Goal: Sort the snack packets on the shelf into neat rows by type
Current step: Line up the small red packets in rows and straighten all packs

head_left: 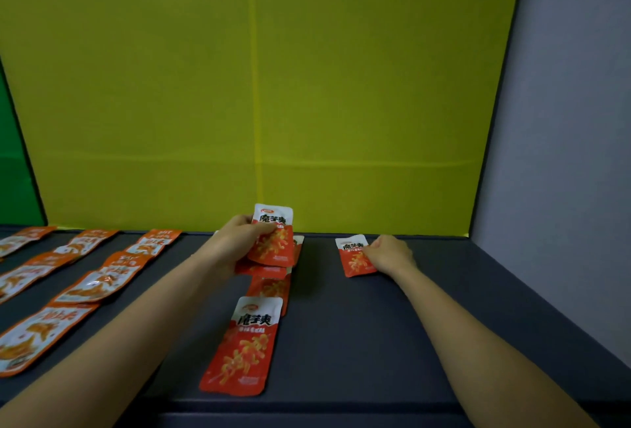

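Head view. Left hand (239, 243) curled round a raised red packet (273, 240) at the back of the shelf (375, 342), above the far end of a middle column (244, 345) of matching red packets, some overlapping. Right hand (389, 253) well apart from it, fingers curled on the right edge of a second red packet (353, 257) lying flat near the back panel (307, 86). Orange packets (99, 284) in rows at far left. Likely step: starting a new red row. Lay each flat, label up, tops toward the panel, no overlap, away from the orange rows.
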The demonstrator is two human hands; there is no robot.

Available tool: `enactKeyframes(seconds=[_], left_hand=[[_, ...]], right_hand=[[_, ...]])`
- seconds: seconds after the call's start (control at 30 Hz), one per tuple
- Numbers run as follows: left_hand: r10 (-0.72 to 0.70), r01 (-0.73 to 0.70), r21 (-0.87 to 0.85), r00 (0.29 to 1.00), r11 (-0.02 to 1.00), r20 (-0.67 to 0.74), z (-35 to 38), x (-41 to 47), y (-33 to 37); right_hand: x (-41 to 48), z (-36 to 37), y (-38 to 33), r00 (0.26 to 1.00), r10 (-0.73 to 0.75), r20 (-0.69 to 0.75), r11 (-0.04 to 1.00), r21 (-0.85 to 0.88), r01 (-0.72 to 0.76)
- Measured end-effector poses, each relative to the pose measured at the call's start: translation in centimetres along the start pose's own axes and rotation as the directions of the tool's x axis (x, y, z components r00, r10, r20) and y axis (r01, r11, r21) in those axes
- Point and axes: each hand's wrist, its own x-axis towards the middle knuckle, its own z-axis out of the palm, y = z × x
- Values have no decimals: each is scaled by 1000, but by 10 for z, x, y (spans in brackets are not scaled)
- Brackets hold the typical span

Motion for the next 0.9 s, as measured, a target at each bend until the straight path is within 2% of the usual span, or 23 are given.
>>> enactKeyframes(seconds=[0.33, 0.47, 0.53, 0.57, 0.63, 0.67, 0.77, 0.9], left_hand=[[-14, 14, -16, 1000, 1000, 13, 12, 3, -8], [-17, 17, -21, 999, 1000, 32, 18, -5, -8], [-8, 9, -29, 998, 1000, 58, 24, -12, -9], [-2, 4, -31, 997, 999, 73, 28, -16, -9], [13, -9, -42, 995, 999, 97, 37, -23, -10], [28, -22, -55, 994, 998, 105, 43, -28, -11], [84, -74, -96, 991, 993, 107, 61, -42, -14], [63, -50, -107, 990, 993, 126, 80, -61, -20]], right_hand=[[1, 2, 1, 995, -56, -78, 981, -190, 40], [-13, -9, -3, 956, -203, -210, 957, -247, 149], [-22, -18, -11, 935, -279, -219, 959, -115, 259], [-27, -23, -15, 935, -305, -182, 950, 14, 313], [-47, -30, -25, 934, -355, -35, 892, 286, 350], [-58, -31, -26, 922, -386, 26, 869, 346, 354], [-78, -28, -17, 903, -429, 26, 849, 355, 393], [-89, -44, 9, 920, -389, 43, 808, 496, 319]])
